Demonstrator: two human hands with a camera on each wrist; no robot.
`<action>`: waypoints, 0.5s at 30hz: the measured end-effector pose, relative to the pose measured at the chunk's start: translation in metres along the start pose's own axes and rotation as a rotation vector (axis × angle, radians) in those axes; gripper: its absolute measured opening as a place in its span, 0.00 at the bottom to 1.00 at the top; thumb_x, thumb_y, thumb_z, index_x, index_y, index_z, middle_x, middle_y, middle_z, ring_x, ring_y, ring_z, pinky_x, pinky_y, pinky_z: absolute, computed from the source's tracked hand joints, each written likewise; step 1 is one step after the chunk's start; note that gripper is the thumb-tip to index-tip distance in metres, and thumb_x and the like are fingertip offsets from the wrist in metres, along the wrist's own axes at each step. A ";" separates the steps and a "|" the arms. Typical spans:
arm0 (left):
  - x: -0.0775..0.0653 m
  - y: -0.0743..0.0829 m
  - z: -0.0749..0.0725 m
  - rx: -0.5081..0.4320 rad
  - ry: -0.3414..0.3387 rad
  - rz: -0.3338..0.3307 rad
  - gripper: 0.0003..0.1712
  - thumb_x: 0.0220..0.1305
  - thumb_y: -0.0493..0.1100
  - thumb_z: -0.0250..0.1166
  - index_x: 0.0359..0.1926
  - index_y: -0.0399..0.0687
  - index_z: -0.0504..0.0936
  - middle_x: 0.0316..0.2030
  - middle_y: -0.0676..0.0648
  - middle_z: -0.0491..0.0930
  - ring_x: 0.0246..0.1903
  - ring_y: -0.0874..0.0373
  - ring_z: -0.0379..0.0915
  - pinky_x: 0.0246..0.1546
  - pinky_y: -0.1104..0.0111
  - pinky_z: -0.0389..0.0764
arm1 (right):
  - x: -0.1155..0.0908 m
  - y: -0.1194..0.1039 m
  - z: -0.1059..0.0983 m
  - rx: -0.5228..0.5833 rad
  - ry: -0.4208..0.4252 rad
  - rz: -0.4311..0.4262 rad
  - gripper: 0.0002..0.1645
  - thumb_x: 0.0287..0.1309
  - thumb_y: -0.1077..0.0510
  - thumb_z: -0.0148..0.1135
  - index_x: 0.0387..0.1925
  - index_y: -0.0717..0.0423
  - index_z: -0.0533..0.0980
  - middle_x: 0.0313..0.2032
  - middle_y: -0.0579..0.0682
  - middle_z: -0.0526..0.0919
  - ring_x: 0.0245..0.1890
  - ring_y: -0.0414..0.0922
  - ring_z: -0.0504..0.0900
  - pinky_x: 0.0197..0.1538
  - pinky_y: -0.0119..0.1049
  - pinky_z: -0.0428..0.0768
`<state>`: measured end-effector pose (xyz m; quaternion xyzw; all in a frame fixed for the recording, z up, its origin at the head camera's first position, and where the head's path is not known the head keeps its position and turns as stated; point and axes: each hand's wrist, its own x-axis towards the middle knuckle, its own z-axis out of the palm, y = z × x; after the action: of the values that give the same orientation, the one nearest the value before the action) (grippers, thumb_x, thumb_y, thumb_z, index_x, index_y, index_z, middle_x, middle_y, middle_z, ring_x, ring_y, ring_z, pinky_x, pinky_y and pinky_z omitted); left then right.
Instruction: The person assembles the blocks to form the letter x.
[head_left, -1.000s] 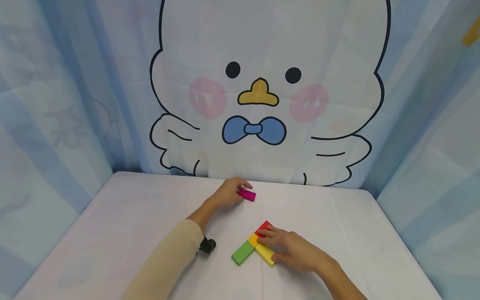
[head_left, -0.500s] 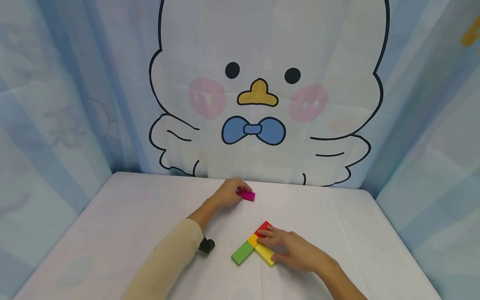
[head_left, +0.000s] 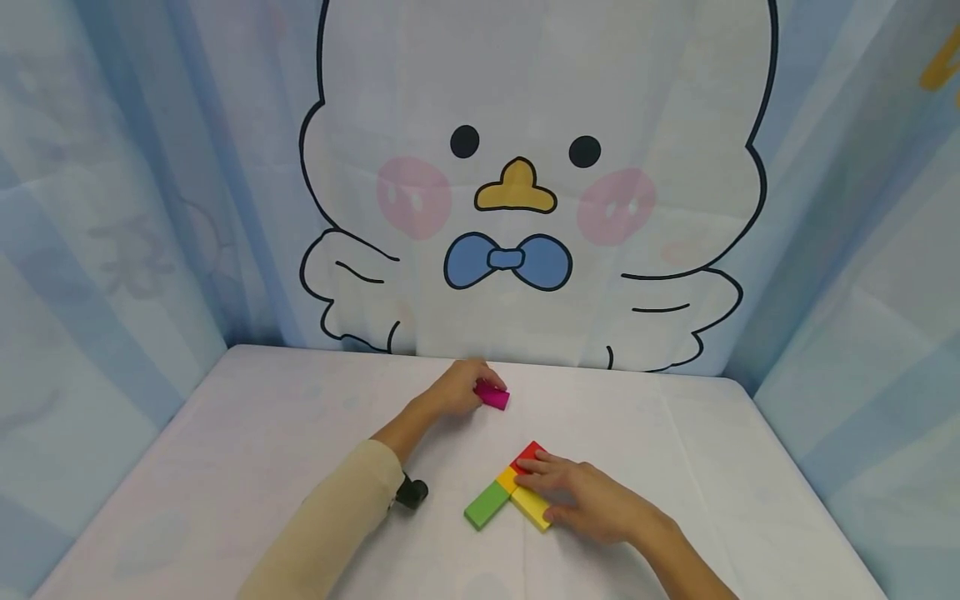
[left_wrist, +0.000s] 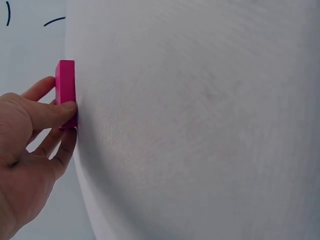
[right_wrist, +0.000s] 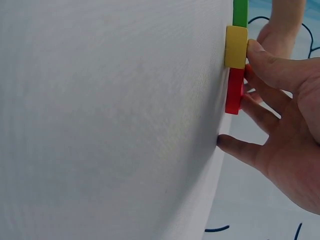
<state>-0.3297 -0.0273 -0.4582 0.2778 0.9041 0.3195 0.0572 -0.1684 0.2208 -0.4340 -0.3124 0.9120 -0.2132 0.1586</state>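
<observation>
Toward the back of the table, my left hand (head_left: 459, 388) pinches a magenta toy block (left_wrist: 66, 82) between thumb and fingers. The block's free end points right in the head view. Nearer the front, my right hand (head_left: 600, 504) lies with fingers stretched over a red block (head_left: 528, 452) and a small orange-yellow block (head_left: 506, 479). Its thumb is at the end of a longer yellow block (head_left: 528, 508). A green block (head_left: 487, 505) continues the slanted row with the red and orange-yellow ones; the yellow one branches off sideways. In the right wrist view the little finger touches the tabletop.
A white-covered table (head_left: 247, 450) carries the blocks. Behind it hangs a curtain (head_left: 525, 325) with a cartoon chick, and blue curtains (head_left: 97, 250) stand at both sides. A black wrist camera (head_left: 411, 492) sticks out from the left sleeve (head_left: 337, 508).
My left hand has drawn the magenta block slightly toward me, and its index finger now lies closer over it. The right hand and the other blocks have stayed put.
</observation>
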 end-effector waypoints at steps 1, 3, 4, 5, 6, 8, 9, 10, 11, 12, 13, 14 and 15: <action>-0.001 0.001 -0.001 0.003 -0.005 0.000 0.25 0.61 0.25 0.67 0.54 0.53 0.90 0.47 0.48 0.81 0.47 0.56 0.75 0.50 0.67 0.84 | 0.000 0.000 0.000 0.003 0.000 0.001 0.33 0.66 0.60 0.68 0.71 0.44 0.75 0.76 0.38 0.69 0.81 0.51 0.59 0.76 0.60 0.64; -0.003 0.002 -0.003 0.010 -0.017 -0.001 0.24 0.61 0.26 0.68 0.53 0.53 0.90 0.47 0.48 0.81 0.47 0.56 0.75 0.50 0.67 0.84 | 0.000 0.000 0.000 0.005 0.001 0.001 0.33 0.66 0.60 0.69 0.71 0.44 0.75 0.76 0.38 0.69 0.81 0.52 0.60 0.76 0.60 0.64; -0.004 0.003 -0.003 0.012 -0.024 -0.002 0.24 0.60 0.26 0.68 0.53 0.53 0.90 0.47 0.48 0.81 0.47 0.55 0.75 0.50 0.67 0.85 | 0.000 0.000 0.000 0.005 0.001 0.000 0.33 0.66 0.60 0.69 0.71 0.44 0.75 0.76 0.38 0.69 0.80 0.52 0.60 0.76 0.60 0.64; -0.005 0.004 -0.004 0.015 -0.032 -0.004 0.24 0.60 0.26 0.68 0.53 0.53 0.90 0.47 0.48 0.81 0.47 0.55 0.75 0.50 0.67 0.85 | 0.000 0.000 0.000 0.005 0.000 -0.001 0.33 0.66 0.60 0.69 0.71 0.44 0.75 0.76 0.39 0.69 0.80 0.52 0.60 0.76 0.61 0.64; -0.006 0.004 -0.005 0.015 -0.039 -0.003 0.24 0.60 0.26 0.68 0.53 0.53 0.90 0.47 0.48 0.81 0.47 0.55 0.75 0.50 0.66 0.85 | 0.000 0.000 0.000 0.007 0.000 0.001 0.33 0.66 0.60 0.69 0.71 0.44 0.75 0.76 0.39 0.69 0.80 0.52 0.60 0.76 0.61 0.64; -0.007 0.005 -0.006 0.010 -0.054 0.000 0.24 0.60 0.26 0.69 0.53 0.53 0.90 0.48 0.47 0.81 0.48 0.54 0.76 0.51 0.65 0.85 | 0.000 0.000 0.000 0.007 -0.002 0.001 0.33 0.65 0.60 0.69 0.71 0.44 0.75 0.76 0.39 0.69 0.80 0.52 0.60 0.76 0.61 0.64; -0.008 0.005 -0.006 0.006 -0.062 0.003 0.24 0.60 0.26 0.69 0.52 0.53 0.90 0.48 0.47 0.81 0.48 0.53 0.76 0.51 0.64 0.85 | 0.000 0.000 0.000 0.007 -0.003 0.000 0.33 0.66 0.60 0.68 0.71 0.44 0.75 0.76 0.39 0.69 0.80 0.52 0.60 0.76 0.61 0.63; -0.009 0.006 -0.007 0.003 -0.068 0.006 0.24 0.60 0.26 0.69 0.52 0.54 0.90 0.48 0.47 0.82 0.49 0.53 0.76 0.52 0.63 0.85 | 0.000 0.000 0.000 0.008 -0.003 0.000 0.33 0.65 0.61 0.68 0.71 0.44 0.75 0.76 0.38 0.69 0.80 0.52 0.60 0.76 0.61 0.63; -0.009 0.006 -0.007 0.000 -0.072 0.011 0.24 0.60 0.26 0.69 0.52 0.54 0.90 0.49 0.47 0.82 0.49 0.53 0.76 0.52 0.62 0.85 | 0.000 0.000 0.000 0.008 -0.003 -0.001 0.33 0.65 0.61 0.68 0.71 0.44 0.75 0.76 0.38 0.69 0.80 0.52 0.60 0.76 0.61 0.63; -0.010 0.006 -0.008 0.000 -0.078 0.013 0.24 0.60 0.26 0.69 0.52 0.55 0.90 0.49 0.47 0.82 0.49 0.53 0.76 0.52 0.62 0.85 | 0.000 0.000 0.000 0.007 -0.002 -0.003 0.33 0.65 0.61 0.68 0.71 0.45 0.75 0.76 0.38 0.69 0.80 0.52 0.60 0.76 0.61 0.64; -0.011 0.006 -0.008 -0.002 -0.084 0.015 0.24 0.60 0.26 0.69 0.51 0.55 0.90 0.49 0.48 0.82 0.50 0.53 0.76 0.52 0.61 0.85 | 0.000 0.000 0.000 0.007 -0.001 -0.004 0.33 0.65 0.61 0.68 0.71 0.45 0.75 0.76 0.38 0.69 0.80 0.52 0.60 0.76 0.61 0.64; -0.011 0.007 -0.008 -0.002 -0.090 0.017 0.24 0.59 0.26 0.69 0.51 0.56 0.90 0.49 0.48 0.82 0.50 0.54 0.76 0.52 0.61 0.85 | 0.000 0.001 0.000 0.006 0.000 -0.005 0.33 0.65 0.61 0.69 0.71 0.45 0.75 0.75 0.38 0.69 0.80 0.51 0.60 0.76 0.61 0.64; -0.012 0.007 -0.008 0.001 -0.096 0.020 0.24 0.59 0.27 0.69 0.51 0.57 0.90 0.49 0.49 0.82 0.50 0.55 0.76 0.52 0.62 0.85 | 0.000 0.001 0.000 0.004 0.001 -0.007 0.33 0.65 0.61 0.69 0.71 0.45 0.75 0.75 0.38 0.69 0.80 0.51 0.60 0.76 0.60 0.64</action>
<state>-0.3186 -0.0338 -0.4481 0.3018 0.8977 0.3060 0.0973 -0.1691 0.2210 -0.4340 -0.3150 0.9106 -0.2157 0.1583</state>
